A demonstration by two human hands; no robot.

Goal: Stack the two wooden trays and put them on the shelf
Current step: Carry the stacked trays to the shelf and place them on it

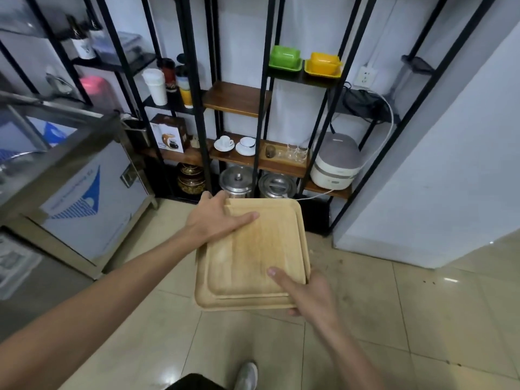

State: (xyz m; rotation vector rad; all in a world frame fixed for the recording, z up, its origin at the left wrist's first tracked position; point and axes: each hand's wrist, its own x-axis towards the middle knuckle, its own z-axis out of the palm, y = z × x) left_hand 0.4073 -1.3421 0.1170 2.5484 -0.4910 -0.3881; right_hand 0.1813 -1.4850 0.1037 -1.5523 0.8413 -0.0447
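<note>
Between our two hands, held in the air above the tiled floor (394, 319), sit the two wooden trays (253, 249), already nested, the smaller one lying inside the rim of the larger. From the head view, the only one we have, nothing carries them but us.

Our left hand (213, 218) clasps the far left corner: the thumb lies flat across the top face and the other fingers curl over the far edge. Our right hand (312, 296) takes the near right corner, thumb pressed on top and the remaining fingers tucked under the stack out of sight. Both hands are closed on the wood, on diagonally opposite corners.

The stack is nearly square, so it has no strong long axis; it lies roughly level, its far edge facing the black-framed shelf unit (261, 80) straight ahead. The bare wooden shelf board (236, 98) sits ahead and above the trays, between the uprights, with the board holding cups and saucers (235, 144) below it and two steel pots (257, 184) lower again, just beyond the trays' far edge.

We judge stacking done and placing not yet begun. The left hand is nearer the shelf, so it would lead the far edge in between the uprights.
</note>
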